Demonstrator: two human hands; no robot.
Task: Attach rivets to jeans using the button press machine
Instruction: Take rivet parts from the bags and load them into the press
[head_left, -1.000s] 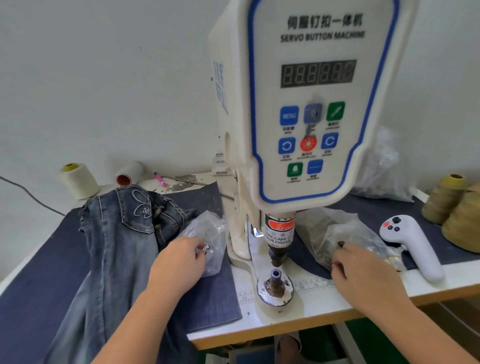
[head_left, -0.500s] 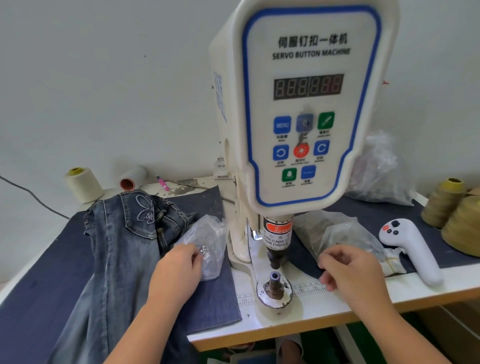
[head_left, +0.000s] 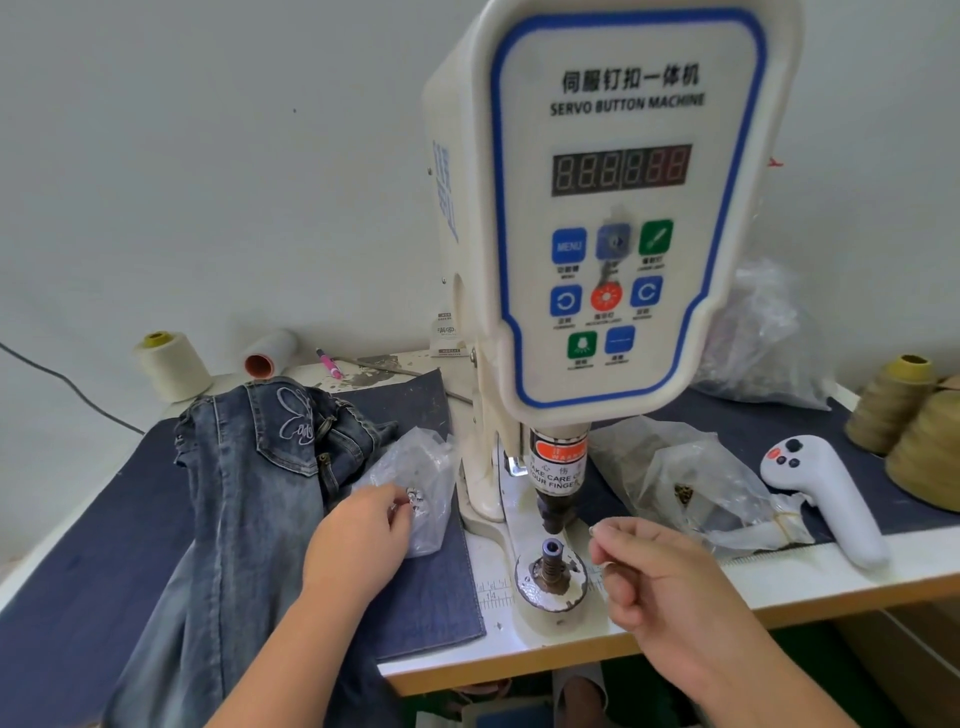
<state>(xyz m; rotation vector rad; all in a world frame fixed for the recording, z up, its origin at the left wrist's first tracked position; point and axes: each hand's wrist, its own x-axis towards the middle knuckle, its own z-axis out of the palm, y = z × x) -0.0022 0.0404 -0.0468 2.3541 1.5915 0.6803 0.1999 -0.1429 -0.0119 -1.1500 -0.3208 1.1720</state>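
Now the right hand (head_left: 670, 577) has left the bag on the right (head_left: 691, 483) and pinches a small rivet (head_left: 592, 530) beside the machine's lower post (head_left: 551, 551), while the left hand (head_left: 358, 545) still pinches rivets in the left bag (head_left: 415, 467) next to the faded jeans (head_left: 249, 478).

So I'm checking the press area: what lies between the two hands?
In the head view, the machine's lower die post on its round base stands between the left hand and right hand, with white table around it.
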